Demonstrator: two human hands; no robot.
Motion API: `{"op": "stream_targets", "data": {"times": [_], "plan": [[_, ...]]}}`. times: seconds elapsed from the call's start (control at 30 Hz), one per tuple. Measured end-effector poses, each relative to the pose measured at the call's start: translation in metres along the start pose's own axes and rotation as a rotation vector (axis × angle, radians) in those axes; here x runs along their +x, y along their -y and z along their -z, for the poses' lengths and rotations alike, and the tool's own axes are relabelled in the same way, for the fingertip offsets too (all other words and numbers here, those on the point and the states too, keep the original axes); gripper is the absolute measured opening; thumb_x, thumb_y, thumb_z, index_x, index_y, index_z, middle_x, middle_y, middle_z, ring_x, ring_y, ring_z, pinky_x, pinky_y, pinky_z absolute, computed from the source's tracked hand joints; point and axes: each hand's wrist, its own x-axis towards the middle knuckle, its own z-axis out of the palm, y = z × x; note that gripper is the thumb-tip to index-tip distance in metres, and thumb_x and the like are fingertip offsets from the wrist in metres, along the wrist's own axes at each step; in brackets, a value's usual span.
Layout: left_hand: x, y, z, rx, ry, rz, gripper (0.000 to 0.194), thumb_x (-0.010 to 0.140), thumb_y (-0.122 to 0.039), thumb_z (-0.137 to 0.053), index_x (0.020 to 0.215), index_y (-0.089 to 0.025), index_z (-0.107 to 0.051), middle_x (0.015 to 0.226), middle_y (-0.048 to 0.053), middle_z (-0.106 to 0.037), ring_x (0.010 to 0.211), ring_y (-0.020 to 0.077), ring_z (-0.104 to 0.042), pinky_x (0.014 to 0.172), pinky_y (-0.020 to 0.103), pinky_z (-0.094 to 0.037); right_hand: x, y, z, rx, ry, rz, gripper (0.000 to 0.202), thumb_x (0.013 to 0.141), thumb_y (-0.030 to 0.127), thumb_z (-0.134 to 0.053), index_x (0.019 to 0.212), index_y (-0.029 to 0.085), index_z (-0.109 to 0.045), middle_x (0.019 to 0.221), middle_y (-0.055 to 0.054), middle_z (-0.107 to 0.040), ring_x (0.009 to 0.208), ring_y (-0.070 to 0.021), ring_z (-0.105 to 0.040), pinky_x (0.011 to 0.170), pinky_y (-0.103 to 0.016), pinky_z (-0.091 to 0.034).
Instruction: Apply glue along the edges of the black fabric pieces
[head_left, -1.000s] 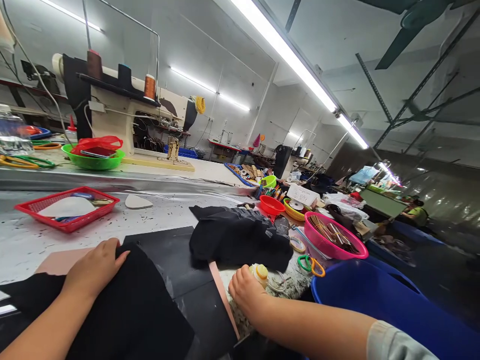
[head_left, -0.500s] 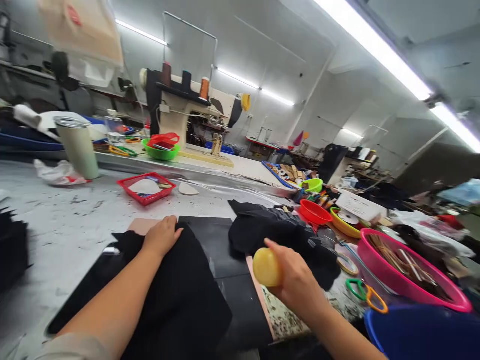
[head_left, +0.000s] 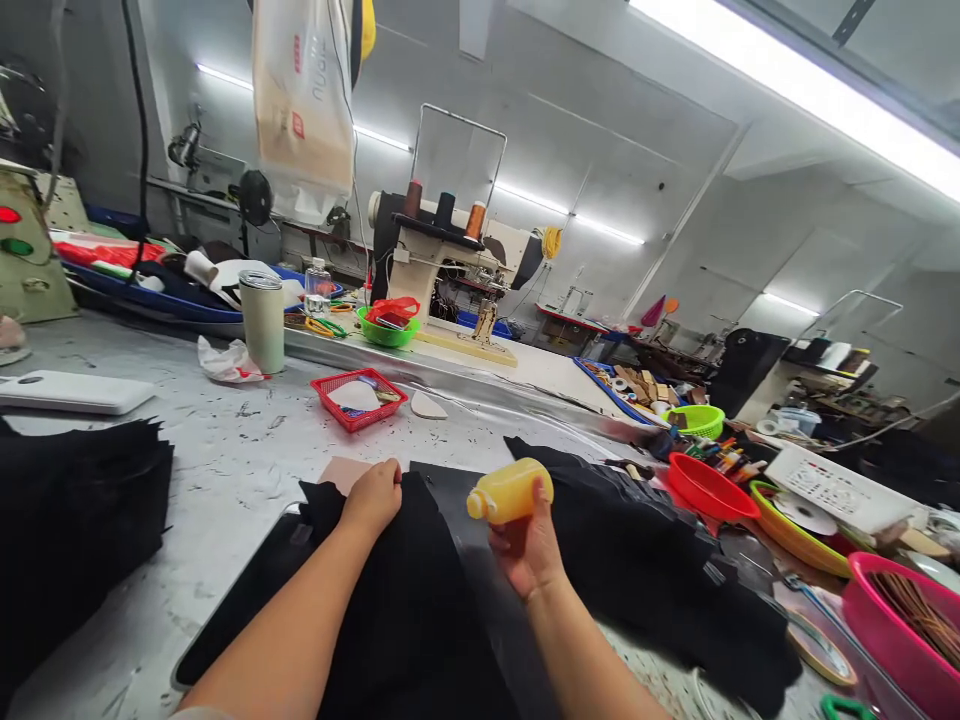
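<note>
My left hand (head_left: 373, 500) is closed at the top edge of a black fabric piece (head_left: 412, 610), with its fingertips pressed on the cloth. My right hand (head_left: 532, 540) holds a yellow bottle (head_left: 517, 488) tilted sideways, its nozzle pointing left above a dark sheet (head_left: 480, 570). A pinkish board (head_left: 341, 472) shows behind my left wrist. Under my left forearm lies a dark flat slab (head_left: 240, 590) with a pale rim. More black fabric (head_left: 637, 550) is spread to the right of my right hand.
A black fabric stack (head_left: 82, 540) lies at left. Farther back are a red basket (head_left: 360, 400), a cup (head_left: 262, 325) and a sewing machine (head_left: 457, 250). At right stand a red bowl (head_left: 709, 487), a pink basin (head_left: 900, 620) and a tape roll (head_left: 821, 648).
The camera view has swung left. My right hand has turned the yellow bottle so its side and nozzle now show, and moved it nearer my left hand. My left hand keeps its place on the fabric.
</note>
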Motion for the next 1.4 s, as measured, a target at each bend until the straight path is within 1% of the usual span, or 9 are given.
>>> {"op": "stream_targets", "data": {"times": [0.13, 0.23, 0.37, 0.53, 0.63, 0.73, 1.0, 1.13, 1.4], "plan": [[0.002, 0.004, -0.001, -0.016, 0.030, 0.010, 0.008, 0.077, -0.014, -0.047, 0.079, -0.020, -0.052, 0.092, 0.005, -0.061, 0.087, 0.0184, -0.058, 0.067, 0.027, -0.041, 0.039, -0.010, -0.021, -0.203, 0.032, 0.010, 0.051, 0.049, 0.052, -0.076, 0.078, 0.018, -0.052, 0.052, 0.005, -0.052, 0.036, -0.0067, -0.041, 0.031, -0.017, -0.027], [0.002, 0.005, -0.002, -0.026, 0.048, 0.025, 0.007, 0.077, -0.016, -0.050, 0.082, -0.020, -0.054, 0.094, 0.006, -0.059, 0.086, 0.0193, -0.058, 0.067, 0.028, -0.041, 0.060, -0.017, -0.032, -0.378, 0.102, 0.033, 0.047, 0.050, 0.047, -0.077, 0.078, 0.016, -0.055, 0.051, 0.004, -0.053, 0.036, -0.0082, -0.043, 0.032, -0.019, -0.030], [0.002, 0.005, -0.003, -0.043, 0.074, 0.026, 0.011, 0.077, -0.015, -0.049, 0.086, -0.020, -0.055, 0.095, 0.006, -0.058, 0.090, 0.0200, -0.057, 0.070, 0.029, -0.041, 0.076, -0.029, -0.037, -0.566, 0.151, 0.068, 0.047, 0.052, 0.046, -0.074, 0.083, 0.017, -0.054, 0.055, 0.004, -0.056, 0.036, -0.0100, -0.045, 0.032, -0.021, -0.032], [0.000, 0.004, -0.002, -0.058, 0.096, 0.027, 0.014, 0.078, -0.015, -0.048, 0.090, -0.019, -0.055, 0.096, 0.007, -0.058, 0.092, 0.0216, -0.057, 0.072, 0.031, -0.042, 0.085, -0.037, -0.037, -0.760, 0.161, 0.162, 0.051, 0.053, 0.045, -0.074, 0.091, 0.019, -0.052, 0.068, 0.002, -0.060, 0.051, -0.0158, -0.054, 0.042, -0.026, -0.042], [-0.001, 0.003, -0.001, -0.066, 0.100, 0.034, 0.013, 0.078, -0.015, -0.049, 0.089, -0.019, -0.055, 0.097, 0.007, -0.058, 0.092, 0.0220, -0.057, 0.072, 0.031, -0.042, 0.087, -0.035, -0.040, -0.865, 0.170, 0.249, 0.051, 0.052, 0.043, -0.075, 0.092, 0.020, -0.051, 0.078, -0.001, -0.062, 0.069, -0.0211, -0.059, 0.058, -0.032, -0.046], [-0.001, 0.002, -0.002, -0.074, 0.101, 0.043, 0.013, 0.078, -0.016, -0.049, 0.089, -0.019, -0.054, 0.098, 0.007, -0.058, 0.091, 0.0220, -0.057, 0.071, 0.031, -0.042, 0.088, -0.032, -0.046, -0.960, 0.189, 0.327, 0.049, 0.052, 0.043, -0.075, 0.088, 0.021, -0.051, 0.083, -0.002, -0.062, 0.079, -0.0239, -0.058, 0.070, -0.036, -0.045], [0.002, 0.001, -0.003, -0.073, 0.106, 0.040, 0.013, 0.077, -0.017, -0.049, 0.089, -0.019, -0.055, 0.097, 0.008, -0.059, 0.090, 0.0232, -0.058, 0.069, 0.032, -0.043, 0.093, -0.028, -0.055, -1.099, 0.247, 0.388, 0.050, 0.056, 0.043, -0.074, 0.094, 0.022, -0.050, 0.088, -0.004, -0.063, 0.084, -0.0254, -0.059, 0.071, -0.036, -0.044], [0.002, 0.001, -0.005, -0.062, 0.100, 0.027, 0.012, 0.078, -0.018, -0.049, 0.088, -0.019, -0.054, 0.098, 0.008, -0.058, 0.092, 0.0228, -0.058, 0.070, 0.031, -0.043, 0.082, -0.021, -0.048, -1.129, 0.257, 0.378, 0.051, 0.057, 0.042, -0.074, 0.096, 0.021, -0.050, 0.089, -0.005, -0.064, 0.084, -0.0251, -0.059, 0.071, -0.035, -0.044], [0.008, -0.001, -0.008, -0.042, 0.075, 0.008, 0.008, 0.077, -0.020, -0.050, 0.084, -0.020, -0.054, 0.096, 0.006, -0.059, 0.089, 0.0211, -0.058, 0.071, 0.029, -0.044, 0.046, -0.005, -0.020, -1.164, 0.236, 0.330, 0.052, 0.057, 0.041, -0.074, 0.099, 0.020, -0.052, 0.090, -0.004, -0.064, 0.086, -0.0256, -0.060, 0.073, -0.036, -0.046]]}}
